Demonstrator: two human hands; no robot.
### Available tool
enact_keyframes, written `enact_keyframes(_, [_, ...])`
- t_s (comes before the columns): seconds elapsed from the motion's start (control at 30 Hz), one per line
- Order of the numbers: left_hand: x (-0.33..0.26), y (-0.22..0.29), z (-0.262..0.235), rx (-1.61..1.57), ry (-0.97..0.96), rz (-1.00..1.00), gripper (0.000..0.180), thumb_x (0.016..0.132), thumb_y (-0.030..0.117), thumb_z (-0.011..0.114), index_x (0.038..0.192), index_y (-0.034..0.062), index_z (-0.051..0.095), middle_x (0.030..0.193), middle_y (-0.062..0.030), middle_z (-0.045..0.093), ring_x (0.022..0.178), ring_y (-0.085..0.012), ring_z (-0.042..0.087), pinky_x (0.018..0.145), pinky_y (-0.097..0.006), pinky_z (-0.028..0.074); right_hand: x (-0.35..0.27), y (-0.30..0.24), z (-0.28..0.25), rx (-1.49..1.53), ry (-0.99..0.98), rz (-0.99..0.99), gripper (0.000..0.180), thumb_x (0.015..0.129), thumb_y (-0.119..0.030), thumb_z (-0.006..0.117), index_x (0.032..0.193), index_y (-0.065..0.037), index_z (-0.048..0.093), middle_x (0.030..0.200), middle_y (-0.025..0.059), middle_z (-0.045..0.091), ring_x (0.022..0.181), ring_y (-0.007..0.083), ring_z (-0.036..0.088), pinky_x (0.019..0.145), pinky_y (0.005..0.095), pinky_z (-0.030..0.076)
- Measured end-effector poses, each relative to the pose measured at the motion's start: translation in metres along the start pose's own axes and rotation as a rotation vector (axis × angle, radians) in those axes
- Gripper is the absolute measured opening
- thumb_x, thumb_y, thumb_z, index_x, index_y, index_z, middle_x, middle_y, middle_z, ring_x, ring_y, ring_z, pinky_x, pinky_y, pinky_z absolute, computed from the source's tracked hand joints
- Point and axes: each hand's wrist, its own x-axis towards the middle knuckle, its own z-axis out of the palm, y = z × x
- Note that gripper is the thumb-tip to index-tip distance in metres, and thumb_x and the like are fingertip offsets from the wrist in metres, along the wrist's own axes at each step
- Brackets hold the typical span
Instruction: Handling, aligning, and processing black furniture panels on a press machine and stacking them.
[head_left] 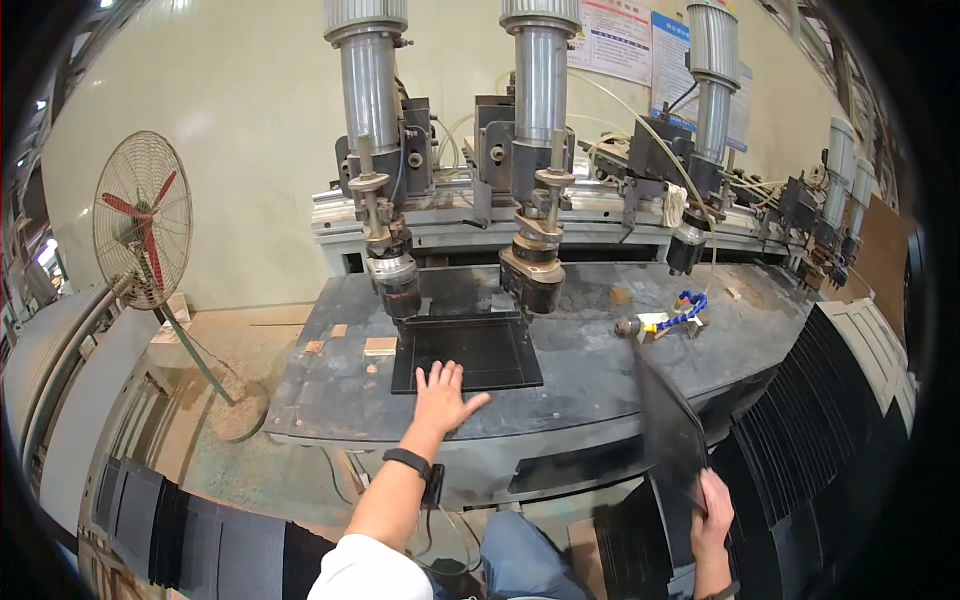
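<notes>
My left hand [443,398] lies with spread fingers on the near edge of a flat black panel [490,352] on the grey worktable [590,375]. The far edge of this panel reaches the two machine heads [398,285] that hang over the table. Lower right, my right hand [712,510] grips a second black panel [668,415] by its near edge. That one is tilted up on edge, smeared by motion, and its far end is close to a blue segmented hose [688,308] on the table.
Small wooden blocks [380,346] lie left of the flat panel. Stacks of black panels stand at right [800,420] and lower left [215,545]. A caged fan [143,215] with red blades stands at left. Another machine head [688,245] hangs farther right.
</notes>
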Motion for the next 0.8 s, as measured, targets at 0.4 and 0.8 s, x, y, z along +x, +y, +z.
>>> enact_keyframes(0.4, [-0.251,-0.029,-0.155,0.173,0.142,0.365,0.033,0.069,0.014,0.063,0.102,0.0141,0.063,0.091,-0.0009,0.057,0.085,-0.0191,0.056,0.070,-0.031,0.046,0.179,-0.048,0.229,-0.034,-0.322,-0.515,0.046,0.077,-0.024,0.066,0.121,-0.014,0.056,0.125,0.0040,0.057,0.119,0.0265,0.050,0.096,0.0433,0.043])
enact_keyframes(0.8, [-0.452,-0.201,-0.339,0.890,0.259,-0.604,0.036,0.073,0.003,0.054,0.109,0.0095,0.060,0.104,-0.0058,0.062,0.099,-0.0247,0.056,0.079,-0.036,0.043,0.204,-0.074,0.297,0.076,-0.493,-0.360,0.050,0.077,-0.030,0.068,0.121,-0.009,0.058,0.127,0.0087,0.056,0.123,0.0340,0.046,0.097,0.0431,0.042])
